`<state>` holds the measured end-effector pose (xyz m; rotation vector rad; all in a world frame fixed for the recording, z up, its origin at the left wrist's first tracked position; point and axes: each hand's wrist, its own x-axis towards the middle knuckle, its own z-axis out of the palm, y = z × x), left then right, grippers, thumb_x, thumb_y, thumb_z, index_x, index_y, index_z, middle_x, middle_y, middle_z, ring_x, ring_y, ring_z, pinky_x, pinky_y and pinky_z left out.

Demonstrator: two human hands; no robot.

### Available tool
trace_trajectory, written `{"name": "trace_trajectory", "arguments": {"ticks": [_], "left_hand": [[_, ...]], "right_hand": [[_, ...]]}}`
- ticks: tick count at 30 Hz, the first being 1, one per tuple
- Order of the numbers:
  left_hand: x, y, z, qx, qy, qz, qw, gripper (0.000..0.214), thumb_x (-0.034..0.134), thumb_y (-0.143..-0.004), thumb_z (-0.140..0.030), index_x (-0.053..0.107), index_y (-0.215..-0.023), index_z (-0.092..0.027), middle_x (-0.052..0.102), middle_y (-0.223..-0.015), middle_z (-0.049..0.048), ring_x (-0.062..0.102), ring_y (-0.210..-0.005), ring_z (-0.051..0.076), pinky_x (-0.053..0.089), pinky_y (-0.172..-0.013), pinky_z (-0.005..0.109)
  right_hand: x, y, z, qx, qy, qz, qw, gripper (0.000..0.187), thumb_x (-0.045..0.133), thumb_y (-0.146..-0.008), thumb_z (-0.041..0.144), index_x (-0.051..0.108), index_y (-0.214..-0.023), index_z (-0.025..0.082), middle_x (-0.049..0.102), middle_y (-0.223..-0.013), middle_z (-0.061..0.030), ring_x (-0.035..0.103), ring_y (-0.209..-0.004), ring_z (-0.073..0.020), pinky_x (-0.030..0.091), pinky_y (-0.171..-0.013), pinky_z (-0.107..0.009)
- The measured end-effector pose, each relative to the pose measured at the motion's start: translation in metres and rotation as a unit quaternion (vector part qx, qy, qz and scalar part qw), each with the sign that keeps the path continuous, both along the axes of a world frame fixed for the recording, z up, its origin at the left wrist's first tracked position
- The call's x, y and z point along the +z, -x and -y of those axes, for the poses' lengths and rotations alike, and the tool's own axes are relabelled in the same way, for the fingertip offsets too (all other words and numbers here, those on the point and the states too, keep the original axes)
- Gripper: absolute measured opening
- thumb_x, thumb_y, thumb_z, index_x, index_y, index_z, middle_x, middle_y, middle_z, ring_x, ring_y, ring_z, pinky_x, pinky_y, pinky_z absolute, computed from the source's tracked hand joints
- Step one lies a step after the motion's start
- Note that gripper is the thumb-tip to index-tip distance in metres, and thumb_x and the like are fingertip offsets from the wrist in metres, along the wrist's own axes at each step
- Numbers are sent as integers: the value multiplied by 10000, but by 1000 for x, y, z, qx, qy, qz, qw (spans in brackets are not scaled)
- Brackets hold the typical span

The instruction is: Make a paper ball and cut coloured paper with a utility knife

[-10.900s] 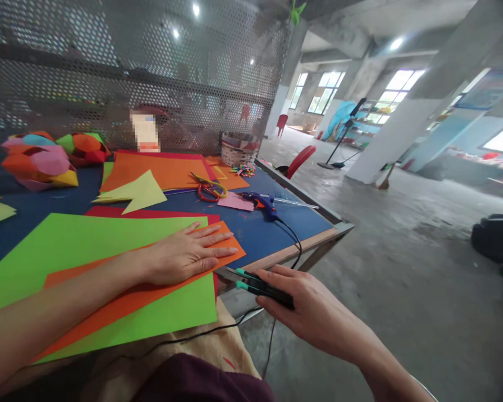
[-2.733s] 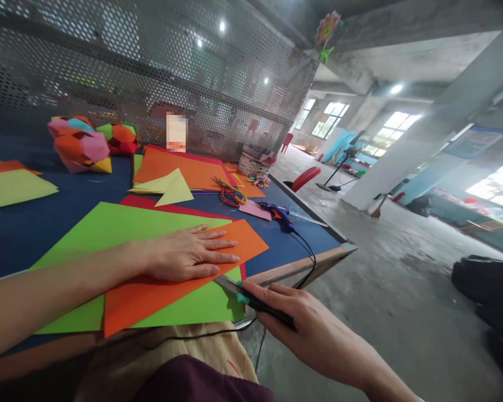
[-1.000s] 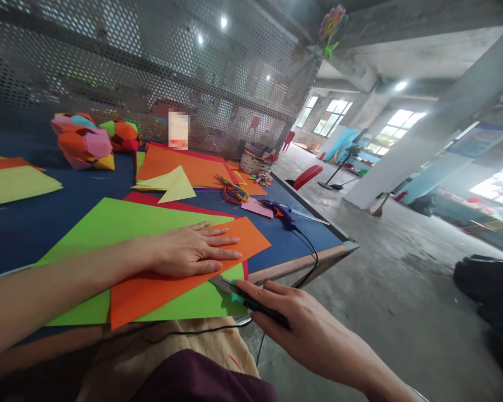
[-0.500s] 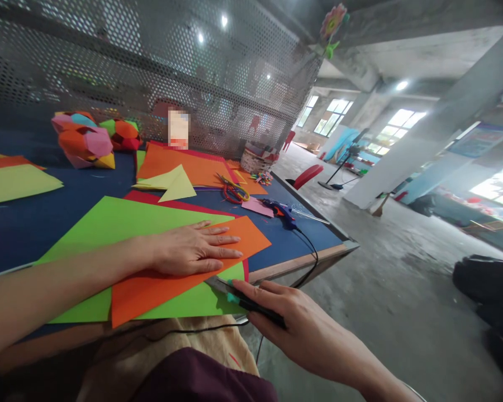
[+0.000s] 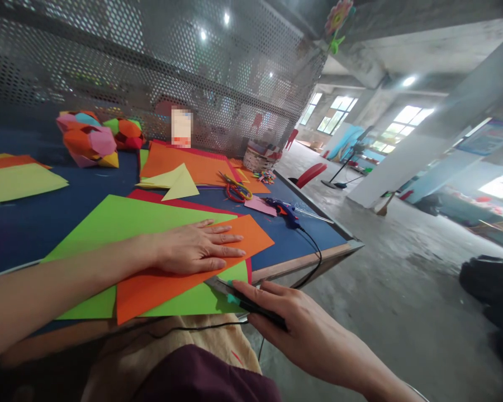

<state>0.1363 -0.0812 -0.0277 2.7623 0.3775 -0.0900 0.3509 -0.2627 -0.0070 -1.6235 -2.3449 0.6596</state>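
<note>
My left hand (image 5: 199, 247) lies flat, fingers stretched out, pressing on a sheet of orange paper (image 5: 151, 296). Beneath the orange paper is a larger green sheet (image 5: 113, 229), and a red sheet (image 5: 145, 195) peeks out under that. My right hand (image 5: 287, 315) is wrapped round a utility knife (image 5: 245, 303) with a black body and teal parts. Its blade points left, at the lower edge of the orange paper and over the green sheet. Whether the blade tip sits under the orange paper I cannot tell.
Behind the sheets lie scissors (image 5: 237, 190), a blue glue gun (image 5: 285, 211) with a cord, and folded yellow paper (image 5: 180, 181). Folded paper balls (image 5: 90, 142) and a paper stack (image 5: 23, 181) are at left. A woven basket (image 5: 260, 155) stands by the perforated metal panel (image 5: 142, 67).
The view has shifted slightly, so the table items appear a little to the right. Both hands, the knife and the paper keep nearly the same positions relative to each other.
</note>
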Motion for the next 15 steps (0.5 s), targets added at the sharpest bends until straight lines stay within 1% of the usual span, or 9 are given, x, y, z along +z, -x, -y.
{"name": "trace_trajectory", "arguments": {"ticks": [4, 8, 11, 13, 15], "left_hand": [[1, 0, 1, -3, -21, 0, 1000, 487, 319, -1081, -528, 328, -1563, -458, 215, -1710, -82, 99, -1609, 247, 53, -1293, 519], [4, 2, 7, -5, -53, 10, 999, 491, 346, -1078, -502, 383, -1558, -404, 259, -1698, -48, 138, -1603, 251, 83, -1295, 494], [3, 8, 14, -6, -26, 14, 1000, 483, 321, -1092, -456, 371, -1567, -387, 271, -1691, -61, 184, -1594, 217, 83, -1304, 447], [2, 16, 20, 8, 3, 13, 1000, 492, 304, -1097, -474, 332, -1581, -392, 272, -1689, -74, 192, -1591, 194, 76, -1308, 427], [0, 25, 25, 27, 13, 6, 1000, 516, 315, -1089, -518, 294, -1592, -403, 257, -1692, -80, 170, -1595, 194, 63, -1311, 437]], "right_hand": [[0, 1, -1, 6, 1, -5, 1000, 460, 495, -1060, 282, 509, -1520, 307, 699, -1169, -55, 691, -1043, -219, 543, -884, -357], [0, 3, -3, 7, 3, 3, 1000, 458, 488, -1064, 287, 506, -1521, 312, 698, -1165, -55, 692, -1037, -223, 546, -891, -372], [-1, 3, -3, 11, 6, 10, 1000, 473, 486, -1065, 278, 488, -1536, 322, 696, -1200, -60, 690, -1065, -231, 545, -923, -388], [-1, 2, -3, 12, 5, 11, 1000, 493, 486, -1065, 274, 463, -1554, 336, 692, -1221, -60, 689, -1075, -231, 546, -935, -391], [-2, 2, -2, 11, 4, 10, 1000, 502, 483, -1069, 279, 445, -1564, 348, 692, -1223, -58, 690, -1068, -227, 549, -933, -386]]}}
